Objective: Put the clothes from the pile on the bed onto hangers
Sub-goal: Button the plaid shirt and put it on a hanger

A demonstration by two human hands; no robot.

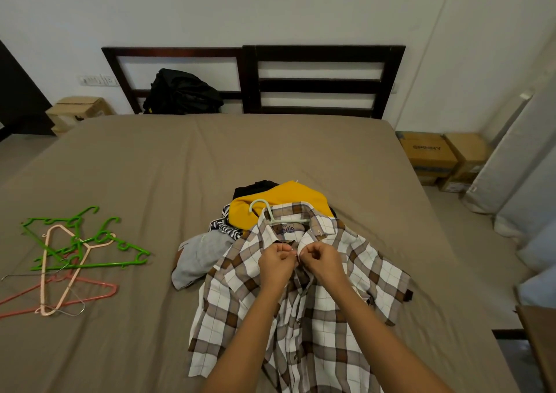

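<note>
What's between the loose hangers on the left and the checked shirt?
Head view: from the loose hangers, bare bedsheet, then a crumpled grey garment lying against the checked shirt.

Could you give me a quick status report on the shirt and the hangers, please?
Both busy: left hand and right hand pinching the shirt front below the collar. Green hanger already inside. Remaining pile behind it; nothing in the way.

Two bare forearms, uncovered right to the frame edge, one from seven o'clock, one from five o'clock, bare left hand (pixel 276 262), bare right hand (pixel 321 261)
</note>
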